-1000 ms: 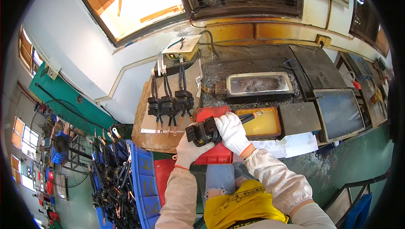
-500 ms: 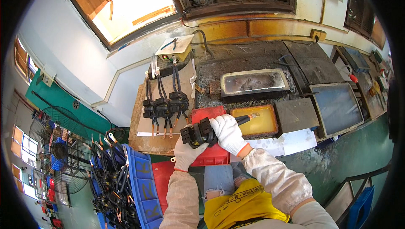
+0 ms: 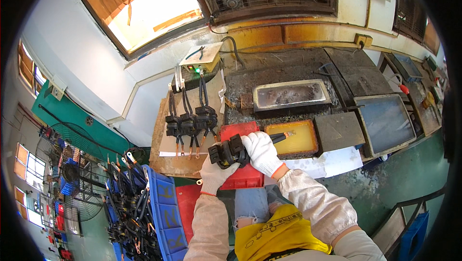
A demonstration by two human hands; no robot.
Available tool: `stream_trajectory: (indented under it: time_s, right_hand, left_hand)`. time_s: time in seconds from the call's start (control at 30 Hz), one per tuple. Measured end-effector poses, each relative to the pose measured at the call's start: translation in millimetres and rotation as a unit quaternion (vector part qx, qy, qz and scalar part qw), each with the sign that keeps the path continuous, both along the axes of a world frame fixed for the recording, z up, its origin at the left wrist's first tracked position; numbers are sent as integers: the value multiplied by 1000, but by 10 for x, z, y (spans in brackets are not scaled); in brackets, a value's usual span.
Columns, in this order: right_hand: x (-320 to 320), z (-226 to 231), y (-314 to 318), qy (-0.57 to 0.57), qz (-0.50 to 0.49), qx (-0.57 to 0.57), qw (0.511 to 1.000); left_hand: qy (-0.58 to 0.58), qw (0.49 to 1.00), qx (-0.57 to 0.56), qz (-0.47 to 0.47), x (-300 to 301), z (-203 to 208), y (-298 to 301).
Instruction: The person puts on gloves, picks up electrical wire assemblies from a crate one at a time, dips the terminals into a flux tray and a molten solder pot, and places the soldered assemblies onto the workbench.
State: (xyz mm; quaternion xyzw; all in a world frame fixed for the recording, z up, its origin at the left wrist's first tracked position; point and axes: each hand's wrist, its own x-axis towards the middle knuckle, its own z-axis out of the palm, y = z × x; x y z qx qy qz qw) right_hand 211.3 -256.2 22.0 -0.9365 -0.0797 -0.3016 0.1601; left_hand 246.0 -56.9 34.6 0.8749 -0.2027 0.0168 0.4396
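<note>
A black coil-like part (image 3: 230, 151) with thick black leads is between my two gloved hands. My left hand (image 3: 217, 172) closes round its body from the lower left. At its right side, my right hand (image 3: 260, 152) is closed on a lead (image 3: 278, 137), whose bare copper-coloured tip reaches over a tray of yellow liquid (image 3: 315, 140). A red box (image 3: 240, 182) lies beneath the part. On the board to the left rest several similar black parts (image 3: 190, 124), with leads running toward a small box-shaped device (image 3: 203, 58) that has pliers on top.
Behind the yellow tray sits a rectangular metal pot (image 3: 291, 95) with a grey surface. Right of it are a dark plate (image 3: 339, 129) and a tray of bluish liquid (image 3: 386, 121). A blue crate (image 3: 166, 213) stands beside many black leaded parts at lower left, near a fan (image 3: 72, 172).
A green light now shows on the small device. My view has shifted slightly; both hands keep their hold on the coil part and its lead, almost unmoved.
</note>
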Motion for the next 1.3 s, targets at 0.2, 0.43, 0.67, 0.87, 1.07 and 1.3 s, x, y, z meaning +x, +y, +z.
stream_trajectory:
  time_s: [0.2, 0.43, 0.67, 0.87, 1.07, 1.3]
  right_hand:
    - [18, -6, -19, -35, 0, 3, 999]
    - [-144, 133, 10, -61, -7, -5, 998]
    - [-725, 245, 183, -81, 3, 115, 990]
    - [-847, 27, 336, -38, 26, 73, 996]
    - [-851, -101, 485, -23, 76, 93, 993]
    - [-793, -97, 454, -26, 58, 99, 993]
  left_hand:
    - [-8, 1000, 4, -1, 23, 7, -14]
    - [100, 990, 66, -78, 33, 304, 23]
    - [73, 996, -13, -56, 140, 572, 157]
    - [-97, 950, 223, -194, 141, 1245, -332]
    - [-142, 881, 402, -204, 128, 1079, -374]
    - [-210, 896, 345, -183, 129, 908, -408]
